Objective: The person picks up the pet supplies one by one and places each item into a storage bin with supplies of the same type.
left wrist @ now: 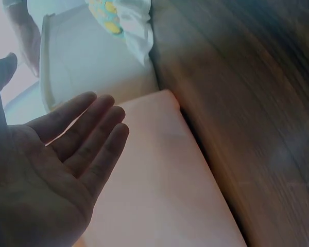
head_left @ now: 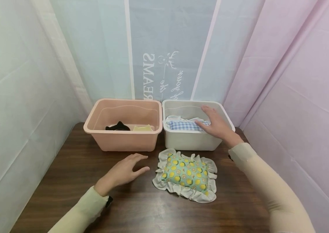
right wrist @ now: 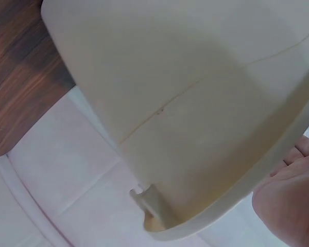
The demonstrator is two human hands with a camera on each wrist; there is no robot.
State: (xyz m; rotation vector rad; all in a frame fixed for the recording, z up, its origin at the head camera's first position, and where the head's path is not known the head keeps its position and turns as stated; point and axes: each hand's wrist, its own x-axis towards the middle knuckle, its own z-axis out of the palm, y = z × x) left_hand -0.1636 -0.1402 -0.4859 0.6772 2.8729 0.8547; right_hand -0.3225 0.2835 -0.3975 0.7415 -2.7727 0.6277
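My left hand (head_left: 122, 171) hovers above the table to the left of a small ruffled cushion (head_left: 186, 173) with a lemon print. Its fingers are relaxed and hold nothing; the left wrist view shows the bare palm. My right hand (head_left: 216, 124) is over the right part of a white bin (head_left: 191, 142), fingers extended with no object in them. Inside that bin lies a blue-and-white checked cushion (head_left: 186, 125) with a white ruffle, partly hidden by the bin's front wall. In the right wrist view the bin's side (right wrist: 170, 103) hides most of the right hand (right wrist: 293, 190).
A pink bin (head_left: 125, 142) stands against the left side of the white one. A black item (head_left: 119, 126) and a pale yellow item (head_left: 143, 128) show inside it, mostly hidden. Both bins stand at the back of the dark wooden table (head_left: 129, 210). Fabric curtains (head_left: 103, 48) surround it.
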